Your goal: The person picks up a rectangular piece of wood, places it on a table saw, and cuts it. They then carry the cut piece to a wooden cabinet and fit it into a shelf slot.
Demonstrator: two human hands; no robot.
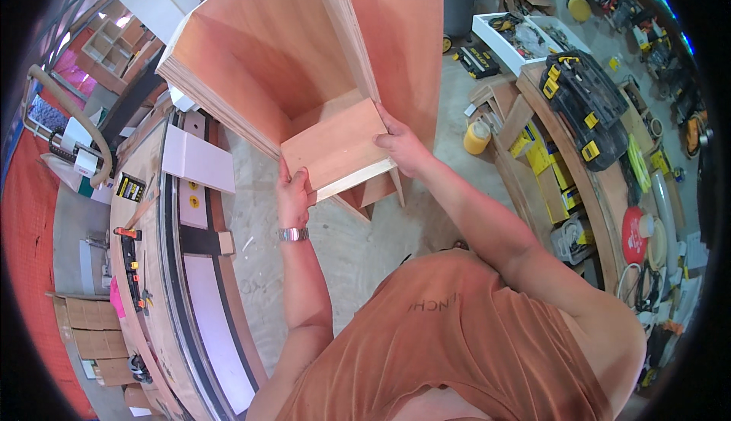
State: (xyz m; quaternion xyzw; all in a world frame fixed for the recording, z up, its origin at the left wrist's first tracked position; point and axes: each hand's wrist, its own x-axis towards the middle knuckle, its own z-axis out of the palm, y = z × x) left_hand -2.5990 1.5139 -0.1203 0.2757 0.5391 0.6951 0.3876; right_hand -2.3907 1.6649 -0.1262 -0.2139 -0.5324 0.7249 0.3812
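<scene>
A small plywood panel lies tilted at the lower front of a tall open plywood cabinet, with a pale edge facing me. My left hand, below a metal watch, grips the panel's left end with thumb on top. My right hand holds the right end, its fingers round the edge. Below the panel, part of a lower wooden compartment shows. Whether the panel rests on the cabinet is unclear.
A long workbench with rails and a white board stands left. On my right are a wooden bench with black tool cases, a white parts drawer and a yellow bottle. Bare concrete floor surrounds the cabinet.
</scene>
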